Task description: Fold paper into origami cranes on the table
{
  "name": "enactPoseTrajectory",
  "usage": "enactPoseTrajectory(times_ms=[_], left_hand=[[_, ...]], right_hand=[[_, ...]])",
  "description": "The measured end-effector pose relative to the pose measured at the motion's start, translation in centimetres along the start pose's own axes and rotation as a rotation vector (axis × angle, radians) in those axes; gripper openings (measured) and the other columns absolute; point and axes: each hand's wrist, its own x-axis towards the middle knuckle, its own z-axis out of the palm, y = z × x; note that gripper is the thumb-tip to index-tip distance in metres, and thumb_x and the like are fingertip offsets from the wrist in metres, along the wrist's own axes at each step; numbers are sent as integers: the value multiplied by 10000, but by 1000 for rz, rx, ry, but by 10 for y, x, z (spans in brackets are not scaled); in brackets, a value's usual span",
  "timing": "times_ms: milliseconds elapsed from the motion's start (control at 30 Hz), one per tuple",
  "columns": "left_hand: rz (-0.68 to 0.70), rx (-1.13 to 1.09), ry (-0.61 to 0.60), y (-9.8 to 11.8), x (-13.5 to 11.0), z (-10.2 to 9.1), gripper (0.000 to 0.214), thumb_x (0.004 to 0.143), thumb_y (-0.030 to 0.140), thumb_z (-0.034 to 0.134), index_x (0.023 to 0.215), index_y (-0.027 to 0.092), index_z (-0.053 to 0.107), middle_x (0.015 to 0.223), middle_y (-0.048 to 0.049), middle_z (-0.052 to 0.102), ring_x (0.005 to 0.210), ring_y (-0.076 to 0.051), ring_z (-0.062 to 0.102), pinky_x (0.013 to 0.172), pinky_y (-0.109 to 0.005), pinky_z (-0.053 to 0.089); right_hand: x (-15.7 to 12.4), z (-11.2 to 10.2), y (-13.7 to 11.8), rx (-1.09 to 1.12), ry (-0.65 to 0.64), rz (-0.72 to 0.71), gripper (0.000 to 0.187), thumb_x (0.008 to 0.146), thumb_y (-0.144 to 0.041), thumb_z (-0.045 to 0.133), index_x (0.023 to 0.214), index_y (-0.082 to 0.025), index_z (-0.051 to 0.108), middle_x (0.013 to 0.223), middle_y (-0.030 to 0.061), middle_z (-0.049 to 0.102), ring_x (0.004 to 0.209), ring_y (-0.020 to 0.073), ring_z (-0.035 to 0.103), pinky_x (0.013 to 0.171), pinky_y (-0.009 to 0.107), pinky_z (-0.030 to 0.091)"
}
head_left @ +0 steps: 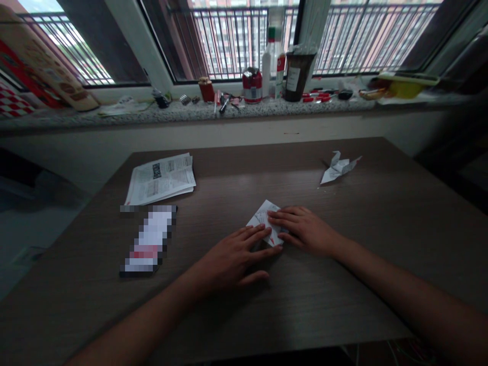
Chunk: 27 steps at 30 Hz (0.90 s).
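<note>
A small folded piece of printed paper (263, 216) lies on the brown wooden table (343, 264) near the middle. My left hand (236, 256) rests flat beside it, fingers stretched out and fingertips on its lower left part. From the right, my right hand (303, 230) lies with fingers stretched flat over the paper's right side, pressing it down. Both hands cover part of the paper.
A stack of printed sheets (162, 178) lies at the left back of the table, with a blurred rectangular object (148, 239) in front of it. A folded paper figure (338, 168) sits at the right back. Bottles, a can and small items line the windowsill (152, 114).
</note>
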Motion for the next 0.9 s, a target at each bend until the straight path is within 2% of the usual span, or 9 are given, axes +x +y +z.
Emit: enactPoseTrajectory(times_ms=[267,367,433,600,700,800,900], left_hand=[[-10,-21,-8,1,2,-4,573,1041,546,550,1578,393,421,1692,-78,307,1525,-366,341,1218,-577,328],[-16,-90,-6,-4,2,-7,670,1026,537,583,1617,323,350,1667,-89,363,1509,-332,378,1227,-519,341],[-32,-138,7,-9,2,-8,685,1026,509,593,1619,276,341,1648,-92,402,1490,-301,414,1226,-468,358],[-54,-170,10,-18,1,-5,610,1040,447,591,1586,260,396,1645,-80,412,1470,-266,451,1212,-415,391],[-56,-134,34,-20,0,-4,597,1040,438,593,1586,280,411,1670,-74,367,1488,-287,425,1221,-441,378],[-68,-77,49,-23,-1,-6,588,1036,466,593,1583,326,428,1693,-56,318,1510,-328,386,1226,-505,358],[-83,-63,21,-27,-2,-7,598,1043,493,570,1595,333,407,1695,-44,315,1514,-310,384,1234,-491,350]], right_hand=[[4,0,-6,17,30,45,449,1068,-401,515,1500,-284,543,1518,26,594,1354,273,547,1126,509,447],[6,1,-11,34,73,90,402,1061,-398,531,1446,-298,593,1469,30,636,1326,270,574,1104,512,467],[6,1,-14,36,78,100,433,1044,-429,561,1459,-304,582,1462,44,641,1331,284,577,1100,529,471],[1,1,-17,36,50,106,579,992,-542,613,1509,-295,533,1510,66,597,1390,301,537,1137,534,448],[-1,3,-17,39,43,113,672,942,-562,673,1538,-305,498,1539,79,567,1418,315,510,1145,552,439],[-2,5,-18,36,42,115,683,928,-553,693,1534,-302,503,1545,82,560,1431,316,496,1156,556,429],[-1,6,-18,29,43,117,693,920,-567,699,1526,-287,515,1542,86,563,1425,321,502,1163,558,423]])
